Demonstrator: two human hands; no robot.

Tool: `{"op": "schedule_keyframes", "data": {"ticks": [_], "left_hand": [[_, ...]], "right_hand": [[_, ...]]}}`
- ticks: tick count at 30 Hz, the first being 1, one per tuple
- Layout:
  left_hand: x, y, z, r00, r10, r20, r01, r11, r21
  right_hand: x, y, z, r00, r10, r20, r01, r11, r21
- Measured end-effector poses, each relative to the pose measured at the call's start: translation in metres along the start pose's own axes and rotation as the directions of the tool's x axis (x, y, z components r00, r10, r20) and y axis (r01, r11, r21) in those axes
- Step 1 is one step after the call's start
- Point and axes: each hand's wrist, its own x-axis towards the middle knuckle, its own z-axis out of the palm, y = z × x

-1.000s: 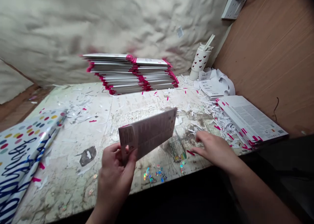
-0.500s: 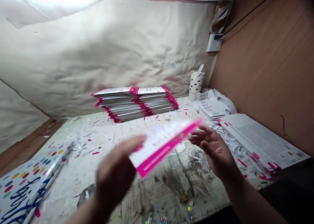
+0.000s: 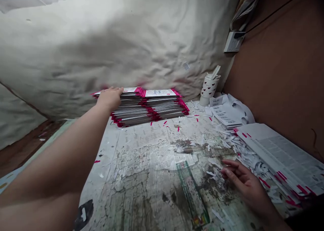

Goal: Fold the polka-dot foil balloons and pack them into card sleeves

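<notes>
Work surface inspected: a heavily worn table, its white coating cracked and stained dark, with a green strip lying flat on it toward the front. Behind it hangs a crinkled cream sheet. To the right stands a brown panel carrying a white power socket with a black cable plugged in.

The stack of magenta-edged booklets sits at the back of the table in two flat piles, side by side. My left hand is on the near-left end of the stack, palm down, fingers reaching across the top. I cannot tell whether it is pinching a booklet there, since the hand covers that spot.

My right hand lies low at the front right, open, fingers loosely curved, holding nothing. It is just beside a drift of white paper shreds and a pile of white booklets with magenta tabs.

Magenta scraps lie in front of the stack. At the back right, an upright heart-printed paper cup holds white strips, next to crumpled label sheets.
</notes>
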Motion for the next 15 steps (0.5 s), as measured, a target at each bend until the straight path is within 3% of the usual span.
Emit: {"op": "schedule_keyframes", "data": {"ticks": [3, 5, 8, 9, 10, 12, 13, 14, 15], "left_hand": [[-0.018, 0.035, -0.012, 0.991, -0.12, -0.063, 0.119, 0.993, -0.023], [-0.055, 0.07, -0.025, 0.987, -0.133, -0.087, 0.132, 0.991, -0.01], [-0.147, 0.117, -0.043, 1.0, 0.019, -0.011, -0.019, 1.0, 0.021], [-0.184, 0.124, -0.049, 0.992, 0.122, 0.023, -0.122, 0.992, -0.011], [-0.221, 0.124, -0.054, 0.99, 0.131, 0.056, -0.13, 0.991, -0.022], [-0.296, 0.105, -0.066, 0.977, -0.086, 0.197, 0.082, 0.996, 0.029], [-0.331, 0.087, -0.072, 0.918, -0.289, 0.272, 0.273, 0.957, 0.095], [-0.363, 0.065, -0.079, 0.801, -0.503, 0.325, 0.467, 0.864, 0.185], [-0.393, 0.044, -0.086, 0.716, -0.623, 0.316, 0.571, 0.782, 0.249]], "right_hand": [[-0.005, 0.009, 0.012, 1.0, -0.015, 0.02, 0.016, 0.998, -0.053], [-0.014, 0.013, 0.03, 0.995, -0.038, 0.088, 0.046, 0.995, -0.094], [-0.033, 0.015, 0.058, 0.96, -0.088, 0.267, 0.141, 0.973, -0.185], [-0.038, 0.015, 0.064, 0.948, -0.112, 0.297, 0.181, 0.959, -0.219], [-0.043, 0.015, 0.068, 0.943, -0.136, 0.305, 0.218, 0.943, -0.253], [-0.047, 0.015, 0.071, 0.94, -0.17, 0.295, 0.264, 0.911, -0.316], [-0.047, 0.014, 0.07, 0.937, -0.176, 0.302, 0.278, 0.898, -0.34], [-0.046, 0.015, 0.068, 0.93, -0.175, 0.323, 0.292, 0.885, -0.363], [-0.044, 0.016, 0.066, 0.923, -0.175, 0.343, 0.308, 0.87, -0.386]]}}
